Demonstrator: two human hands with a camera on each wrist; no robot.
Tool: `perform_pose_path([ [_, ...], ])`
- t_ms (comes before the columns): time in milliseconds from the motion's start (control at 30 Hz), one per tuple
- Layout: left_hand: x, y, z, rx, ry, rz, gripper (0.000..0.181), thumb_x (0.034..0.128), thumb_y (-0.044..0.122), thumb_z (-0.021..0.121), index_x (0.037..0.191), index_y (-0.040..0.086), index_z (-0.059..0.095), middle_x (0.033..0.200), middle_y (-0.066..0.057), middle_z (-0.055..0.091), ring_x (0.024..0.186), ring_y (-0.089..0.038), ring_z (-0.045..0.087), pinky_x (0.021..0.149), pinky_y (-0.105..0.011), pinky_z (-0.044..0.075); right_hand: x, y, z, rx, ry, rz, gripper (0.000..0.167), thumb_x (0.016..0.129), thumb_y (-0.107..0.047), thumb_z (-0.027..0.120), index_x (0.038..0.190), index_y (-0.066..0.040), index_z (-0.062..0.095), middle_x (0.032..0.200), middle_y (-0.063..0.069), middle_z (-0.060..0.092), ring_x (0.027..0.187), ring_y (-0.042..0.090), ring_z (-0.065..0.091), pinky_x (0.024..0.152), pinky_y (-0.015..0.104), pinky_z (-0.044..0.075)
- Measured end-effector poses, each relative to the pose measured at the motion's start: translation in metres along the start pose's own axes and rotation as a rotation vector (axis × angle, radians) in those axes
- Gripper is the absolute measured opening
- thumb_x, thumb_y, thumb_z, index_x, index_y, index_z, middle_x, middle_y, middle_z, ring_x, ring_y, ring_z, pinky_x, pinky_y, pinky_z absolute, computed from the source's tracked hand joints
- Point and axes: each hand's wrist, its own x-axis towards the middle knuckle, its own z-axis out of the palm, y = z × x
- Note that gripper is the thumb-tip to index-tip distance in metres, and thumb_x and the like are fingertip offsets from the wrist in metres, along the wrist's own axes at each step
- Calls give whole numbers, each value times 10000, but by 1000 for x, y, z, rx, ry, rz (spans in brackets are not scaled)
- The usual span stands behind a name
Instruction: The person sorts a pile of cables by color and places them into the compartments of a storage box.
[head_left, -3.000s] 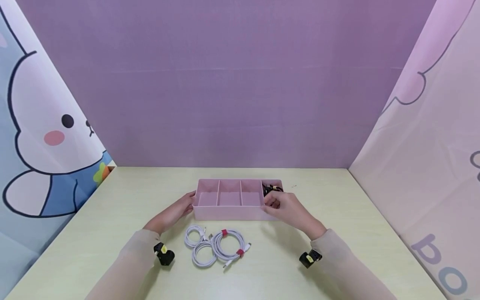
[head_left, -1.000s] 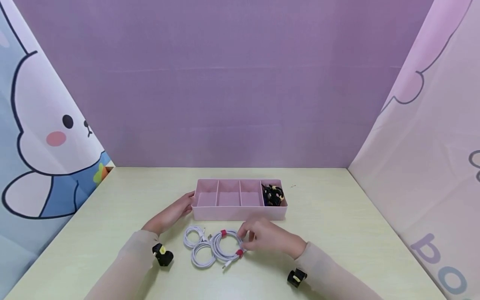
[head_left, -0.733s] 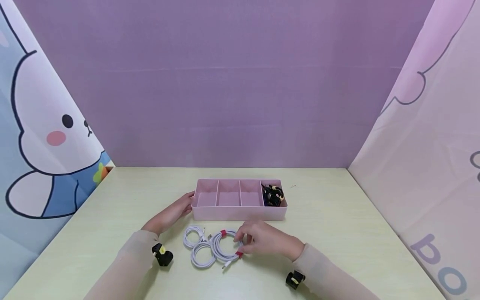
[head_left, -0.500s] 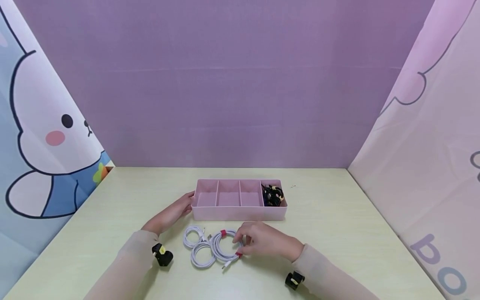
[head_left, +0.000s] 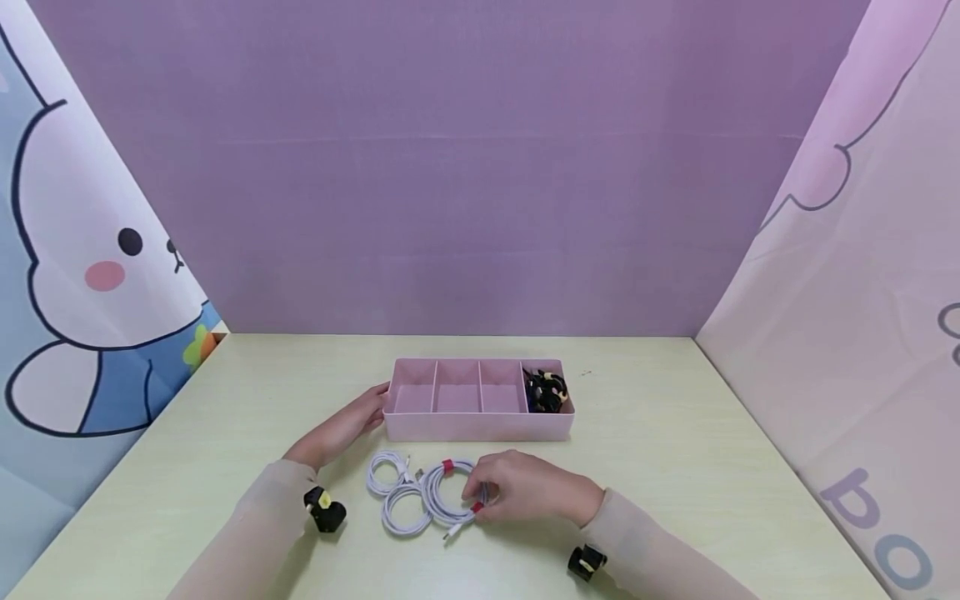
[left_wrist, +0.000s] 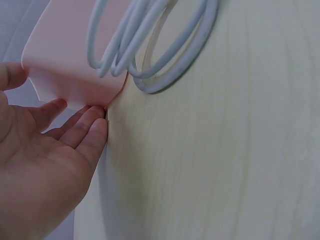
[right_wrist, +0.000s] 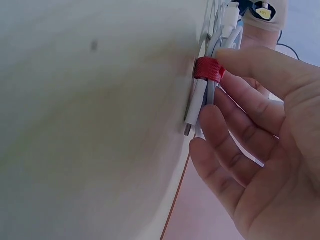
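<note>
A pink box (head_left: 480, 427) with side-by-side compartments stands on the table; black cables (head_left: 546, 392) fill its rightmost one. My left hand (head_left: 348, 429) rests against the box's left end, its fingers fairly straight and touching the wall in the left wrist view. In front of the box lie coiled white cables: two smaller coils (head_left: 405, 532) at left and a larger charging cable (head_left: 433, 502) with red straps (head_left: 447, 466). My right hand (head_left: 536, 492) pinches the larger coil's right side. In the right wrist view its thumb touches one red strap (right_wrist: 209, 69).
The pale wooden table (head_left: 675, 467) runs back to a purple backdrop (head_left: 465, 167). Printed cloth panels flank it on the left and right. A small dark mark (head_left: 587, 372) shows on the table right of the box.
My right hand has moved from the box's right compartment down and left to the larger white coil, where its fingers have closed on the edge. The left hand has stayed at the box.
</note>
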Motion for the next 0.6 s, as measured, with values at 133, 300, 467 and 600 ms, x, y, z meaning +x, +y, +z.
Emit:
perform_pose_path([
  [133, 0, 0, 0, 2, 0, -2, 653, 1102, 445, 262, 1613, 70, 104, 1650, -183, 144, 1485, -372, 220, 1214, -469, 207, 1, 0, 1, -39, -19, -1, 220, 825, -124, 814, 1025, -191, 752, 926, -186, 619, 811, -46, 572, 729, 100, 494],
  [300, 1, 0, 0, 5, 2, -4, 656, 1100, 447, 267, 1612, 70, 104, 1649, -186, 145, 1485, -374, 217, 1214, -469, 203, 1, -2, 2, -63, -34, -1, 219, 812, -149, 828, 1008, -213, 755, 906, -200, 600, 789, -43, 561, 699, 99, 481],
  [467, 2, -1, 2, 14, 5, -4, 657, 1100, 455, 265, 1614, 78, 107, 1651, -181, 143, 1484, -374, 218, 1214, -472, 202, 2, 0, 2, -70, -41, 3, 215, 807, -146, 833, 992, -221, 753, 893, -198, 587, 780, -33, 559, 684, 98, 477],
  [600, 5, -3, 2, 1, 4, -8, 658, 1100, 451, 273, 1614, 77, 104, 1652, -173, 145, 1486, -363, 218, 1214, -458, 212, 2, 4, 3, -82, -47, 1, 197, 816, -153, 832, 977, -233, 751, 875, -197, 574, 770, -28, 547, 677, 105, 469],
])
